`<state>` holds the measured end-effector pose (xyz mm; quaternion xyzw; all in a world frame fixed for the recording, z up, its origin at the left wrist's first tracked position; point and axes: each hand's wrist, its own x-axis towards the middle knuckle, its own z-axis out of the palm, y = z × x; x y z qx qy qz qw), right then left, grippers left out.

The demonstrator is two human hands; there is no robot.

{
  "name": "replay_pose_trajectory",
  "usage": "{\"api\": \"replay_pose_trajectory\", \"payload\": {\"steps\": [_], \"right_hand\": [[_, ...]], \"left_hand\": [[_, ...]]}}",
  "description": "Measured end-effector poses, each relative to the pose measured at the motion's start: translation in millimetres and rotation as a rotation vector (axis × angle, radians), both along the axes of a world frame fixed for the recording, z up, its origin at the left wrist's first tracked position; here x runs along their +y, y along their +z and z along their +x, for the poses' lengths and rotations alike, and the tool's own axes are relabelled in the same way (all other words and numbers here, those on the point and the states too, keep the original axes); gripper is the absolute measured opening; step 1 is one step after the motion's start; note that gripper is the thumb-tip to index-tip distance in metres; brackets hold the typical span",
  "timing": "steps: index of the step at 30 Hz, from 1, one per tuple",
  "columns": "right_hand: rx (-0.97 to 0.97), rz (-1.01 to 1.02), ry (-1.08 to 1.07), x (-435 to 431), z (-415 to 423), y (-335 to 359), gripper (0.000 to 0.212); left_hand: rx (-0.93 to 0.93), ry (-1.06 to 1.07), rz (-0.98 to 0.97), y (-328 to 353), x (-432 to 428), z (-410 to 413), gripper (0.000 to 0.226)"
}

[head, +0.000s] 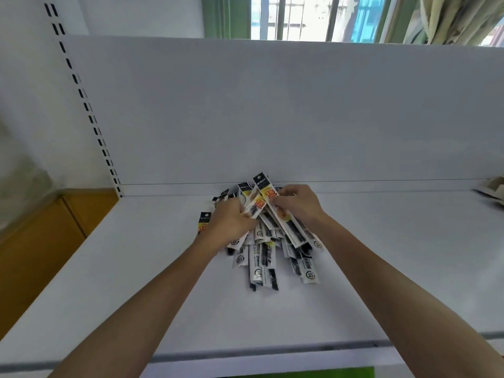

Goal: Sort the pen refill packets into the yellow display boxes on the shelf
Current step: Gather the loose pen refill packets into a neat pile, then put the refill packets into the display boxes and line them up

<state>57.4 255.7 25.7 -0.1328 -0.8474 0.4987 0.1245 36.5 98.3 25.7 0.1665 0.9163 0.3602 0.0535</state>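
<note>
Pen refill packets [263, 257] lie in a loose heap on the white shelf [136, 268], close to the back panel [272, 105], long ends mostly pointing toward the camera. Print on them: black header strip at the top, yellow band below it, orange-red badge with pale characters too blurred to read; header logo too small to make out. Lower ends are white with a round seal that seems to read 360; other small text is illegible, and dark refills show through the clear part. Left hand [231, 222] sits on the left side of the heap, fingers curled down round a couple of packets that fan up and right from its grip. One more packet pokes out flat to the left of that hand, just beside it. Right hand [297, 204] is at the top right of the heap, thumb and fingers bent and pinching the upper part of one long packet [286, 225] that is tilted, header up near the back panel, seal end down right. Both forearms are bare. Slotted upright [81, 96] stands at the left of the panel, wooden cabinet [41, 241] below left, window [294, 17] and curtain [450, 17] above, pale object [493, 186] at the right edge of the shelf, hard to tell what it is
</note>
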Motion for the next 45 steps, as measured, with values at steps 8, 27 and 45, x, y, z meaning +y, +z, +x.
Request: {"api": "replay_pose_trajectory", "payload": {"steps": [8, 27, 45], "right_hand": [[0.121, -0.149, -0.138, -8, -6, 2, 0.014], [-0.04, -0.419, 0.172, -27, 4, 21, 0.023], [-0.106, -0.513, 0.155, -25, -2, 22, 0.028]], "left_hand": [[-0.136, 0.093, 0.335, -4, -21, -5, 0.009], [-0.275, -0.008, 0.664, 0, -12, -8, 0.019], [-0.386, 0.022, 0.732, -1, 0, -10, 0.022]]}}
